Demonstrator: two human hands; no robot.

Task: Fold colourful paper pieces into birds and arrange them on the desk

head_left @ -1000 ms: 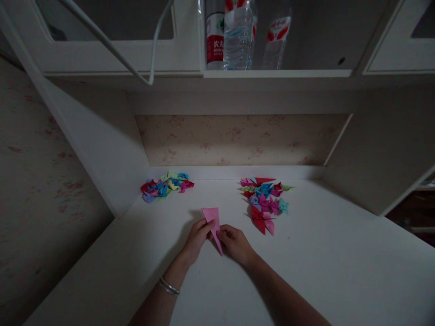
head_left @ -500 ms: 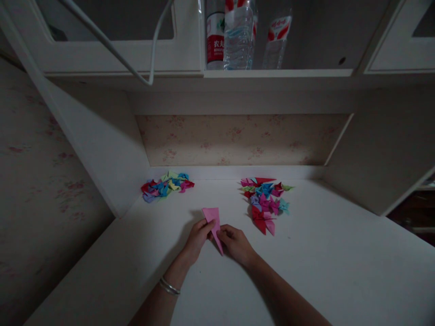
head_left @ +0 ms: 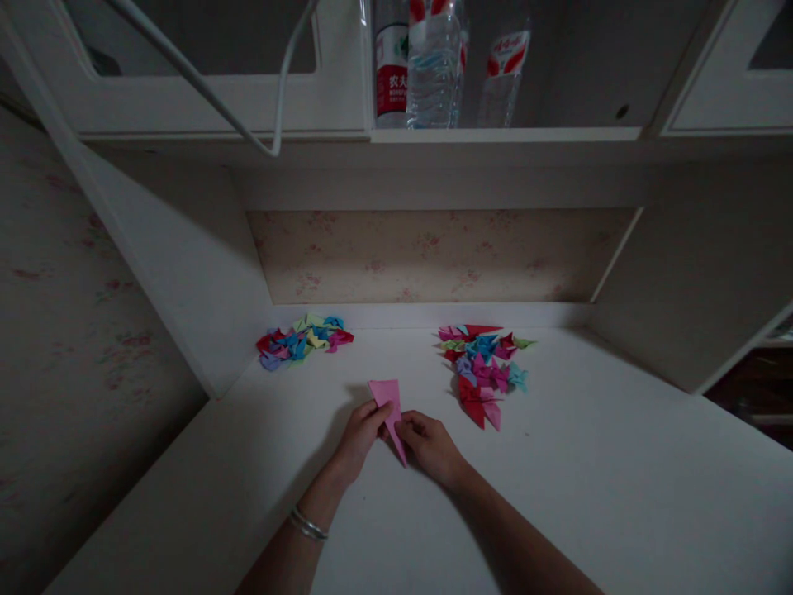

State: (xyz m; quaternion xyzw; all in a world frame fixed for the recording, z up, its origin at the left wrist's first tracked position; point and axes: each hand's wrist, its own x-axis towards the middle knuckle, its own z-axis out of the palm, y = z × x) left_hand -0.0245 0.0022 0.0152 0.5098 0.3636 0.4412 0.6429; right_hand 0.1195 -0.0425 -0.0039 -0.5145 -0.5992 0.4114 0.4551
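The white desktop (head_left: 619, 479) runs widest toward the near right, past the right forearm; its far edge meets the back board below a strip of floral wallpaper (head_left: 427, 256), and side panels close it in at left and right; the upper cabinet (head_left: 334, 103) overhangs the back, so height is tighter there; a cluster of coloured folded paper (head_left: 486, 372) lies just beyond the right hand's side, while a smaller heap (head_left: 303, 340) sits in the far left corner, farther from the left hand; a strip of desktop runs between the two groups.

The left hand (head_left: 363, 430) pinches the pink paper (head_left: 389, 392) from the left, thumb on top; the right hand (head_left: 430, 446) grips its right edge lower down, fingers curled in; the paper, in front of the person at mid-desk, is a narrow folded wedge, broad at the far end and tapering to a point toward the person; whether the tip touches the desktop I cannot tell.

Against half a second ago, hands, wedge and both groups look the same.
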